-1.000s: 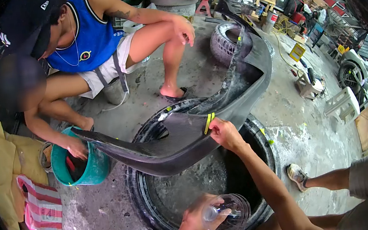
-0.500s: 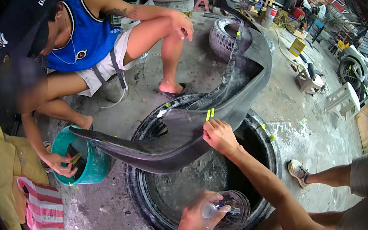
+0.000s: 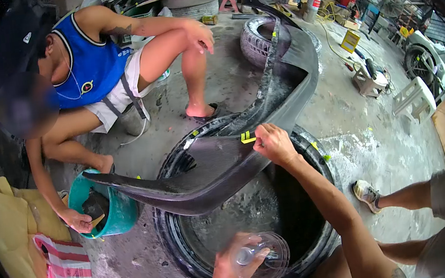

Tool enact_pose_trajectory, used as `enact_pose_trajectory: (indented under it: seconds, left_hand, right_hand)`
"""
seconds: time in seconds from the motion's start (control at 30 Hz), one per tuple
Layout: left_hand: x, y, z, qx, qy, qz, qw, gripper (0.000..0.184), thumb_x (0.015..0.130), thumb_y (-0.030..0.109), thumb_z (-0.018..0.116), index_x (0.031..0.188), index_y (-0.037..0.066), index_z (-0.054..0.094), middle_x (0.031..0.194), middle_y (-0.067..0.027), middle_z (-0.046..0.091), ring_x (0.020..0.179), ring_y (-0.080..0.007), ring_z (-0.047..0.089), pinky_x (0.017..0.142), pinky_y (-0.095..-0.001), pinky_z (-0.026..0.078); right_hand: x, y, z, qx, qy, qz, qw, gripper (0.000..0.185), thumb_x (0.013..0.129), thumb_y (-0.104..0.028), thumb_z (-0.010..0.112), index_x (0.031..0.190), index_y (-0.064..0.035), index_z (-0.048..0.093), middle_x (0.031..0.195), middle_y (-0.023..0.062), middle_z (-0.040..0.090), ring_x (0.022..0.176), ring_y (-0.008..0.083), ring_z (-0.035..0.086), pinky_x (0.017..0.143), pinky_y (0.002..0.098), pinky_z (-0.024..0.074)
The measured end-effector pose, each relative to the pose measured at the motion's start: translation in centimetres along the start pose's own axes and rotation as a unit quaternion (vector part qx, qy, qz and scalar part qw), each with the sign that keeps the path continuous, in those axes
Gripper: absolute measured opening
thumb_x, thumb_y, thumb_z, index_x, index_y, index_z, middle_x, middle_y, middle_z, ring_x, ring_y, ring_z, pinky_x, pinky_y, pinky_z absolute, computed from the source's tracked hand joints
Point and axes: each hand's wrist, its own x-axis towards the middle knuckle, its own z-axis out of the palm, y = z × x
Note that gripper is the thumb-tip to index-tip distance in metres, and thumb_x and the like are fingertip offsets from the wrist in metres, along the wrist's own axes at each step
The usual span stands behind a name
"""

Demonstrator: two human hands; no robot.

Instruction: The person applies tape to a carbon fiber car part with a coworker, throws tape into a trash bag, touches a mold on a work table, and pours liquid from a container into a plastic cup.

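A long black bumper lip (image 3: 206,187) with a carbon-fibre weave lies across tires on the floor. My right hand (image 3: 275,145) is at its upper edge, fingers pinched on the end of a piece of yellow tape (image 3: 246,137) stuck to the lip. Close to me, below the lip, my left hand (image 3: 236,266) is wrapped round a clear plastic cup (image 3: 274,245), tilted so that its round rim shows. What the cup contains is hard to make out.
A large tire (image 3: 328,198) supports the lip, and a smaller tire (image 3: 252,42) stands farther back. A seated co-worker (image 3: 94,49) reaches into a teal bucket (image 3: 123,210). A striped bag (image 3: 73,271) sits at left. Another person's shoe (image 3: 368,195) is at right, near a white chair (image 3: 416,97).
My right hand has moved up to the tape, whose strips now look bent towards my fingers. My left hand keeps the cup. The co-worker's hand has shifted down at the bucket.
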Motion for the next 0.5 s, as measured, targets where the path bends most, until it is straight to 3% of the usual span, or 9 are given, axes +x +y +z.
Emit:
enact_pose_trajectory:
  seconds: [0.3, 0.37, 0.5]
  left_hand:
    - [0.1, -0.3, 1.0, 0.001, 0.001, -0.022, 1.000, 0.027, 0.079, 0.010, 0.080, 0.100, 0.001, 0.066, 0.096, -0.0097, 0.069, 0.088, -0.0219, 0.069, 0.077, -0.0312, 0.054]
    - [0.1, -0.1, 1.2, -0.002, -0.010, -0.051, 0.999, 0.025, 0.078, 0.007, 0.080, 0.096, 0.002, 0.063, 0.098, -0.0100, 0.069, 0.093, -0.0212, 0.065, 0.083, -0.0331, 0.051]
    - [0.3, -0.1, 1.6, -0.005, -0.024, -0.079, 0.997, 0.024, 0.079, 0.010, 0.080, 0.095, 0.003, 0.064, 0.098, -0.0097, 0.069, 0.094, -0.0212, 0.065, 0.084, -0.0338, 0.050]
  right_hand:
    - [2.3, 5.7, -2.8, -0.044, 0.069, 0.009, 0.997, 0.017, 0.074, -0.007, 0.063, 0.080, -0.0033, 0.048, 0.080, 0.0145, 0.056, 0.080, 0.0344, 0.060, 0.072, 0.0446, 0.0512]
    - [2.1, 7.7, -4.7, -0.022, 0.087, 0.058, 0.994, 0.017, 0.074, -0.008, 0.066, 0.082, -0.0047, 0.051, 0.083, 0.0142, 0.057, 0.085, 0.0346, 0.061, 0.074, 0.0449, 0.0505]
    - [-1.0, 10.1, -9.6, -0.009, -0.022, 0.163, 0.986, 0.015, 0.077, -0.009, 0.063, 0.087, -0.0037, 0.054, 0.084, 0.0145, 0.061, 0.079, 0.0361, 0.062, 0.072, 0.0458, 0.0496]
